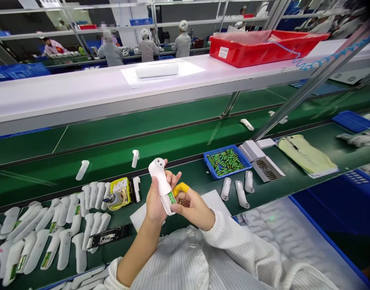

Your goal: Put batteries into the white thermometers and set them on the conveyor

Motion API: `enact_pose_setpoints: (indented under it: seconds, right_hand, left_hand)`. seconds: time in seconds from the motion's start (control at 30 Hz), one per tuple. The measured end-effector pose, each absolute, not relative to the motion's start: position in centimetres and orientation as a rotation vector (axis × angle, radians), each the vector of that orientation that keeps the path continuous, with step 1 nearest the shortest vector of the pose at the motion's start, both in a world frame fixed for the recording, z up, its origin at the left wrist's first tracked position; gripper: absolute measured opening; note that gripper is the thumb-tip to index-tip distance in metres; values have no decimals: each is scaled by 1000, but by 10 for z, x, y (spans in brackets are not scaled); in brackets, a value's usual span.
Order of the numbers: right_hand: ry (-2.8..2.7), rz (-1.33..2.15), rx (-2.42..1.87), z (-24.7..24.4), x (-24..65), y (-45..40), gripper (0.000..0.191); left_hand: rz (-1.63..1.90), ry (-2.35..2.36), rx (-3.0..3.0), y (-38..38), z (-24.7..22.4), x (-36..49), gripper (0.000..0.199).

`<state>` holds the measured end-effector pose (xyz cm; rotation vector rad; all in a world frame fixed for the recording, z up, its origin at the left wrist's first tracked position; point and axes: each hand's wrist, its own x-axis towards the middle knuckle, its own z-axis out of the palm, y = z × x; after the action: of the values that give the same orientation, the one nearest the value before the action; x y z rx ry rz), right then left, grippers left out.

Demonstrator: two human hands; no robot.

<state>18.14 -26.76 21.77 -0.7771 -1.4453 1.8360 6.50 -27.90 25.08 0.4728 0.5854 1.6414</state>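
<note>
My left hand (154,199) is wrapped round a white infrared thermometer (159,175), held tilted with its sensor head up and away from me. Its handle is uncovered, and a green battery (171,197) shows in the slot. My right hand (197,207) is at the lower end of the handle, its thumb touching the edge of the battery slot. A yellow finger cot (181,188) covers one of its curled fingers. What lies inside those fingers is too small and shaded to name. Beneath both hands a white sheet (215,201) rests on the green bench.
Many white thermometers (64,249) lie at left, some with batteries showing, near a yellow box (123,185) and a black fixture (109,237). At right are a blue tray of green batteries (225,161), several thermometer bodies (241,193) and a carton (266,167). A shelf (91,88) crosses ahead.
</note>
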Motion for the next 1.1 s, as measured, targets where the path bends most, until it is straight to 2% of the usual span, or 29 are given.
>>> enact_pose_setpoints:
  seconds: [0.17,0.47,0.67,0.83,0.93,1.03,1.1]
  right_hand:
    - [-1195,1872,-800,242,196,-254,38]
    - [-1102,1490,-974,249,171,-268,31]
    - [-1414,1314,-952,233,167,-269,22]
    - [-1725,1135,-826,228,175,-270,38]
    - [-1752,1032,-838,224,175,-271,29]
    - [-1646,1076,-933,220,175,-271,19]
    - [-1463,1290,-962,218,176,-270,20]
  left_hand:
    - [1667,612,330,-279,246,54,31]
    - [1684,662,340,-286,244,65,25]
    - [1692,805,221,-289,239,69,33]
    - [1752,898,108,-281,233,68,39]
    - [1825,893,162,-277,230,71,37]
    - [1898,880,303,-277,231,73,38]
    - [1821,843,459,-279,236,70,42]
